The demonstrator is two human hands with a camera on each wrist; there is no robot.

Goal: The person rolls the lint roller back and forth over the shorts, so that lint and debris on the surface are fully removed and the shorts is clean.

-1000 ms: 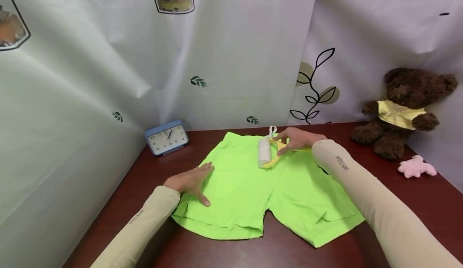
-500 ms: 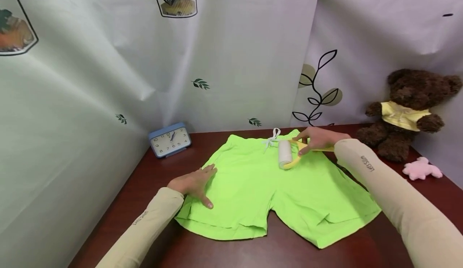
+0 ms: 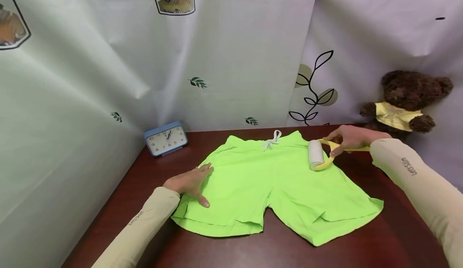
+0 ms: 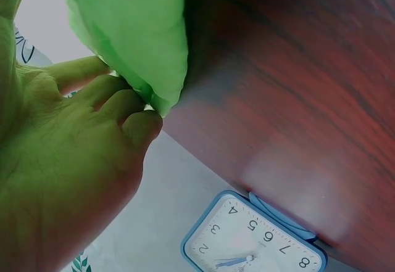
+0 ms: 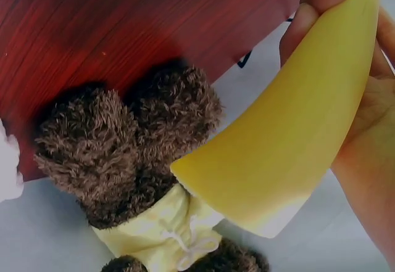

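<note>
Bright green drawstring shorts (image 3: 238,183) lie spread on the dark red table. My right hand (image 3: 352,137) grips the yellow handle of a lint roller (image 3: 316,155), whose white roll rests on the shorts near the right end of the waistband. In the right wrist view the yellow handle (image 5: 284,118) fills much of the frame, with fingers curled round it. On the left side of the shorts rests my left hand (image 3: 191,183), fingers spread and flat. The left wrist view has this hand (image 4: 80,130) at the edge of the green cloth (image 4: 142,31).
A blue alarm clock (image 3: 166,138) stands at the back left. At the back right sits a brown teddy bear (image 3: 408,95) in a yellow shirt, partly behind my right arm. Part of a pink plush toy (image 5: 7,164) shows in the right wrist view. A printed cloth backdrop (image 3: 235,59) encloses the table.
My right hand has moved the lint roller rightward along the shorts, from the drawstring to the right end of the waistband. The left hand stays in place.
</note>
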